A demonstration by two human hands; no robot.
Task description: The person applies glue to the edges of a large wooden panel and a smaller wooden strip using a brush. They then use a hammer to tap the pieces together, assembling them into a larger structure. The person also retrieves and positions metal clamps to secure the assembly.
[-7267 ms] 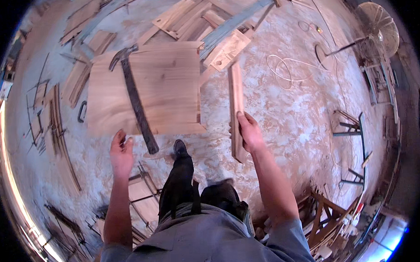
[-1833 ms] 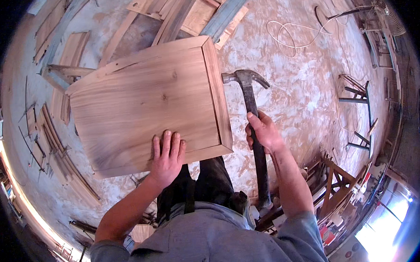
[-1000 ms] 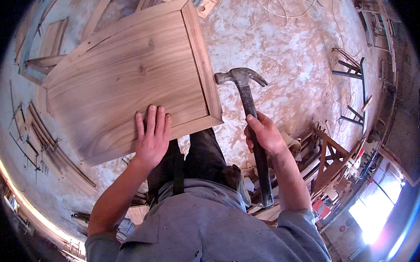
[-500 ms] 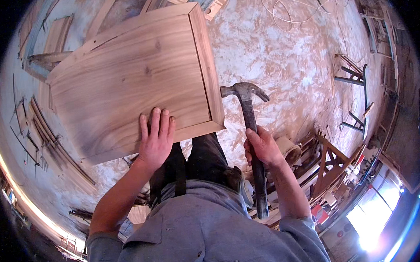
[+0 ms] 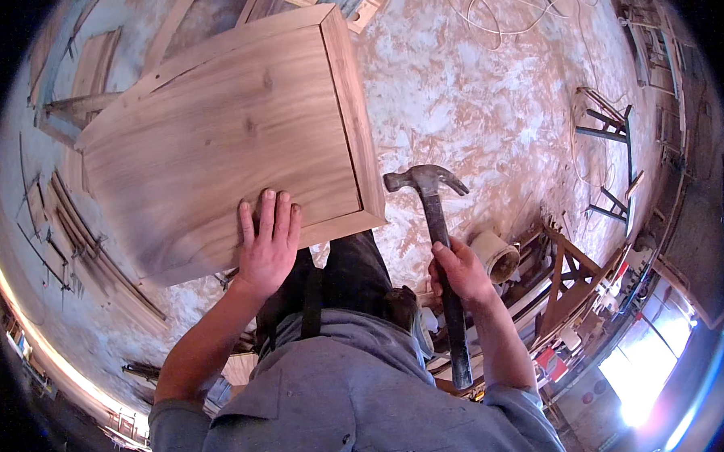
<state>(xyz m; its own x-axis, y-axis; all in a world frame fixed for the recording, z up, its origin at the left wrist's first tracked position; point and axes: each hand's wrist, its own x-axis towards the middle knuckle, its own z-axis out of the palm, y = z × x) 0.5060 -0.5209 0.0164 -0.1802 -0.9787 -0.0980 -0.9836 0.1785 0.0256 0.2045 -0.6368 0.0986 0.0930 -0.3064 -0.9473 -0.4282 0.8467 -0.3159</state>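
Note:
A large framed wooden panel [image 5: 213,144] spreads across the upper left in front of me, with a dark gap between its board and the right frame strip [image 5: 354,117]. My left hand [image 5: 267,246] lies flat on the panel near its close edge, fingers stretched forward and holding nothing. In my right hand [image 5: 461,272] is a claw hammer [image 5: 437,215], gripped around the handle. Its dark metal head is just off the right side of the frame, near the close corner, with the claw pointing right. The handle's end hangs down beside my waist.
Long wooden strips [image 5: 96,246] lie on the stained floor at the left, and more boards are beyond the panel. A pale bucket [image 5: 495,256] stands right of my hammer hand. Further right are metal-legged frames [image 5: 608,126], a wooden trestle [image 5: 566,278] and a white cord [image 5: 495,26].
The hammer head has moved down and slightly right, away from the frame's side, and my right hand has lowered with it. My left hand stays on the panel, which has barely shifted.

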